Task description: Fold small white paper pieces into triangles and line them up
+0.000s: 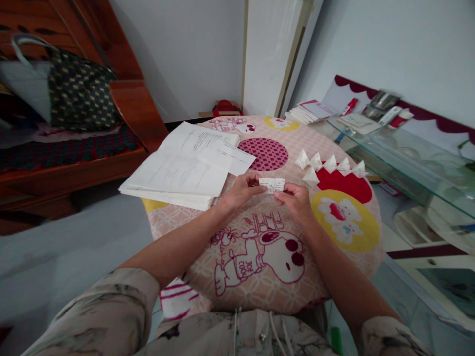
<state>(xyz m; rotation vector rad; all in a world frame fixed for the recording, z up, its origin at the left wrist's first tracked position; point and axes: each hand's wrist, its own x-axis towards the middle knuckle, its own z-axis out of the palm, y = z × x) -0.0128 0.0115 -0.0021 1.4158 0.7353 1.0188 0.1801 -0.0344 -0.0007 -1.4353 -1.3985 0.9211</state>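
A small folded piece of printed paper (272,184) is held up over the middle of the round table. My left hand (245,190) pinches its left end between thumb and fingers. At its right end, my right hand (296,199) grips the lower corner the same way. Just beyond my left hand lies an open stack of printed sheets (174,173), with a loose printed sheet (234,157) on its right side. To the right of my hands, several folded paper triangles (330,164) stand in a row, and one more paper triangle (310,176) sits in front of them.
A patterned cloth (256,277) covers the round table. At right stands a glass shelf (415,163) with cups and small items; a pile of papers (309,111) lies at the table's far right. A wooden bench (137,111) holding a dark patterned bag (79,89) is at left.
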